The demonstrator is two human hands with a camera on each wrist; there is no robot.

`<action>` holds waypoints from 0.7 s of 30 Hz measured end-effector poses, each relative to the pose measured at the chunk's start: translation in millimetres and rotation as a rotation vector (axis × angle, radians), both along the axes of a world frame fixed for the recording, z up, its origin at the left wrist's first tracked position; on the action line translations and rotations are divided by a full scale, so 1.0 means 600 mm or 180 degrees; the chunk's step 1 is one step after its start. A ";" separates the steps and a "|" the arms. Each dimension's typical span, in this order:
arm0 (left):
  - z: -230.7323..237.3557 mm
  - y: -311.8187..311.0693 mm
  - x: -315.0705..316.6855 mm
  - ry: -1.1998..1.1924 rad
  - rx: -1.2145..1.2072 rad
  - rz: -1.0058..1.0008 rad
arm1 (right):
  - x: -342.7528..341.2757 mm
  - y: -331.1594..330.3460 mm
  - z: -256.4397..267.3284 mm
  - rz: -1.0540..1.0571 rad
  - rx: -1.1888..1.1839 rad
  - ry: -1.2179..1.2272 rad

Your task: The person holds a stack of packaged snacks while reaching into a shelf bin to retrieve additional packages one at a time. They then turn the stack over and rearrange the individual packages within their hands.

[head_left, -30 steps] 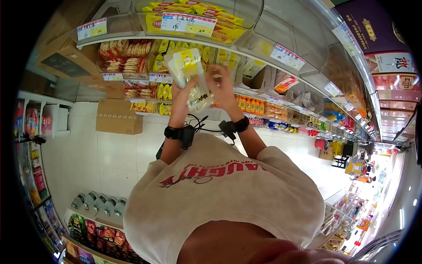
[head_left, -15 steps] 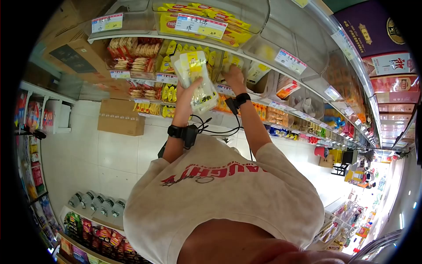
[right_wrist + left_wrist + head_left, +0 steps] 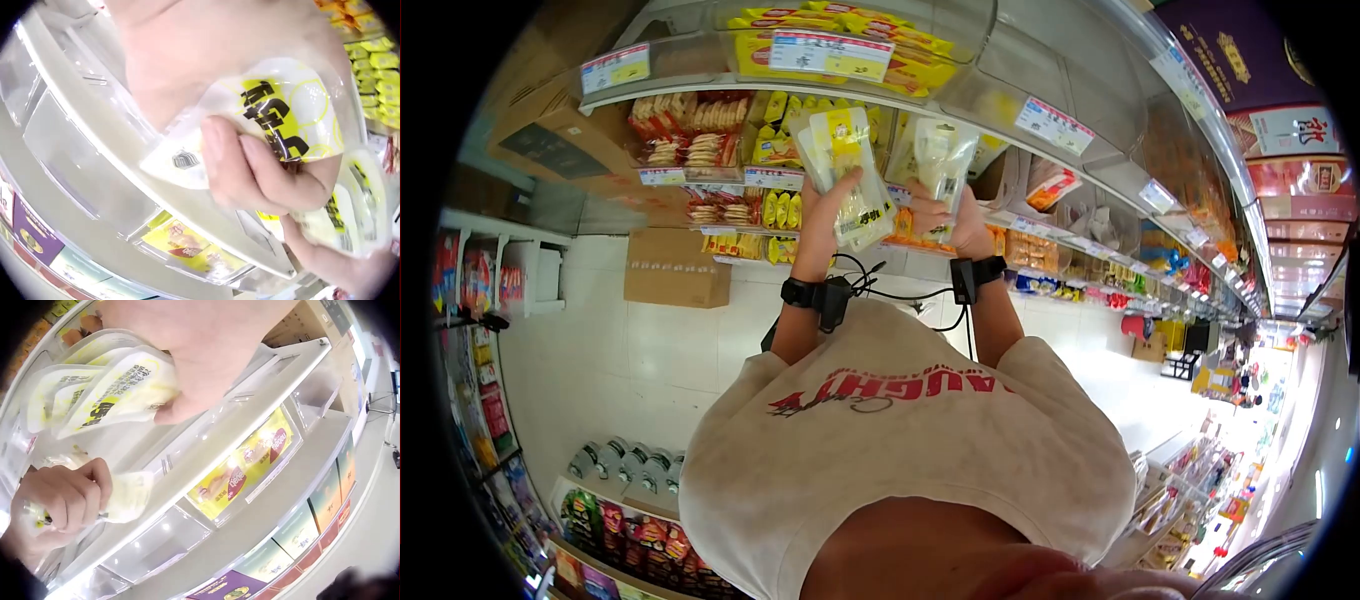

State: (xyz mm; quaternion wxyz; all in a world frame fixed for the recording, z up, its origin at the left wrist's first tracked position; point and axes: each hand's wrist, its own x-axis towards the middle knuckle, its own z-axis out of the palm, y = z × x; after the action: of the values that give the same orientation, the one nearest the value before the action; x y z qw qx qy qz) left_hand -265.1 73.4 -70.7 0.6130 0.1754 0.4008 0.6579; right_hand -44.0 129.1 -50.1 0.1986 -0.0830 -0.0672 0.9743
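Note:
My left hand (image 3: 822, 222) holds a fanned stack of several clear snack packets (image 3: 840, 140) with yellow labels and dark print, its thumb pressed across the front. The left wrist view shows these packets (image 3: 119, 394) overlapping one another under the left hand (image 3: 200, 356). To the right, at about the same height, my right hand (image 3: 962, 225) grips a single packet (image 3: 945, 155) of similar look. Close up in the right wrist view, curled fingers (image 3: 234, 169) wrap round this crumpled packet (image 3: 284, 115). Both hands are in front of the shelf bins, a little apart.
Above the hands runs a shelf with yellow wafer packs (image 3: 850, 70) and price tags (image 3: 830, 53). Bins of red-wrapped biscuits (image 3: 690, 130) stand left. A cardboard box (image 3: 677, 267) sits on the floor. Cables (image 3: 910, 297) hang between the wrists. Stacked boxes (image 3: 1300, 180) are at far right.
My right hand, bare a second ago beside the packets, reached into a shelf bin and has come back out holding a packet. The left hand keeps its stack nearly in place.

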 end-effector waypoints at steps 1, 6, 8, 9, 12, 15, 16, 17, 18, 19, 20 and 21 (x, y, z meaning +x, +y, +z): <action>-0.001 0.002 0.007 0.0047 -0.0033 -0.0026 | -0.004 -0.011 -0.004 0.0074 0.0122 0.0103; 0.003 0.008 0.030 0.0004 0.0063 -0.0221 | -0.001 -0.044 -0.006 0.0204 0.0567 0.0216; 0.004 0.009 0.034 -0.0012 0.0089 -0.0240 | 0.001 -0.046 0.002 0.0138 0.0560 0.0311; 0.003 0.010 0.035 0.0020 0.0064 -0.0244 | 0.001 -0.046 0.004 0.0114 0.0562 0.0360; -0.001 0.013 0.038 0.0074 0.0092 -0.0262 | -0.014 -0.042 -0.003 -0.0688 0.0634 0.0303; 0.010 0.010 0.038 0.0034 0.0152 -0.0220 | -0.039 -0.057 0.021 -0.1832 0.1162 -0.2042; 0.016 0.008 0.037 0.0008 0.0167 -0.0198 | -0.045 -0.053 0.009 -0.2067 0.1945 -0.2495; 0.008 0.007 0.037 -0.0090 0.0127 -0.0072 | -0.048 -0.048 -0.015 -0.2302 0.2740 -0.2935; 0.006 0.007 0.036 -0.0293 0.0104 -0.0030 | -0.056 -0.044 -0.021 -0.2533 0.3549 -0.3364; 0.005 0.008 0.035 -0.0498 0.0079 0.0004 | -0.064 -0.037 -0.026 -0.2744 0.4147 -0.3545; 0.004 0.009 0.033 -0.0700 0.0055 0.0034 | -0.068 -0.033 -0.031 -0.2421 0.4027 -0.3681; 0.001 0.010 0.030 -0.0817 0.0072 0.0072 | -0.076 -0.032 -0.029 -0.2099 0.3896 -0.3811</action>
State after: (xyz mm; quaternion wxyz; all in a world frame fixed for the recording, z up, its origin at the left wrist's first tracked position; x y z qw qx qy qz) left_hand -247.3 79.2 -70.0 0.6499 0.0921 0.3136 0.6862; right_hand -89.8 109.9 -67.4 0.4080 -0.4692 -0.6361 0.4570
